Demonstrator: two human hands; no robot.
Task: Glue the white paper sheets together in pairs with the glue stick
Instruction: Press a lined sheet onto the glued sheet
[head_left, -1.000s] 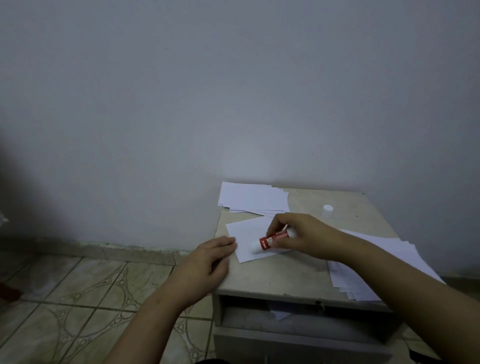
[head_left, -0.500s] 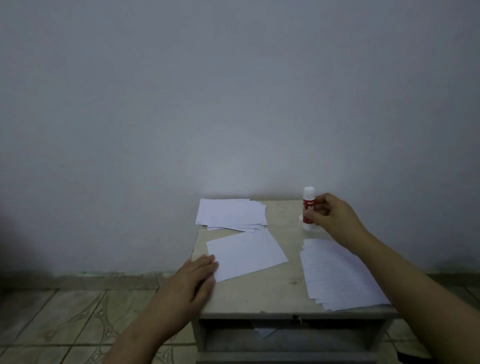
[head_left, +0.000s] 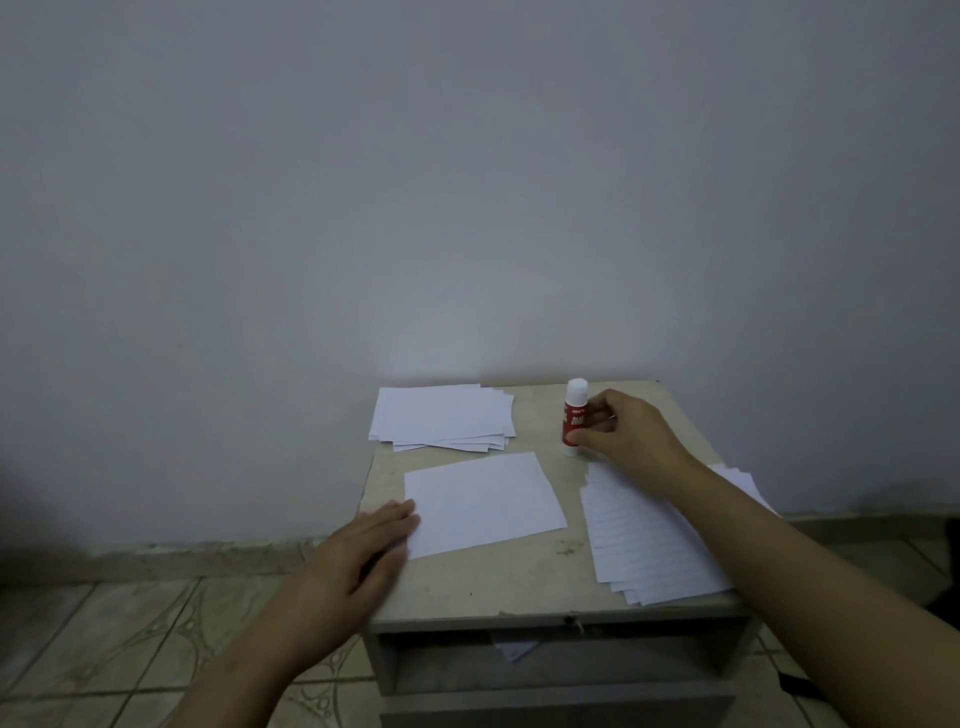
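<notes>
Two hands over a small beige desk (head_left: 467, 587): right hand (head_left: 631, 431) has its grip curled round a red glue stick w/ white cap (head_left: 573, 415), standing upright near the back edge. Left hand (head_left: 363, 545) lies flat, fingers straight, tips touching the left edge of a single white paper sheet (head_left: 483, 501) at centre. Fanned stack of white sheets (head_left: 654, 545) under the right forearm; another white stack (head_left: 441, 418) at back left.

Glue stick (head_left: 573, 417): red body, white cap on, upright at the table's far right. Single white sheet (head_left: 483, 503): flat, slightly rotated, table centre. Neat pile (head_left: 442, 418): far left. Fanned pile (head_left: 657, 540): right edge, apparently faintly lined.
</notes>
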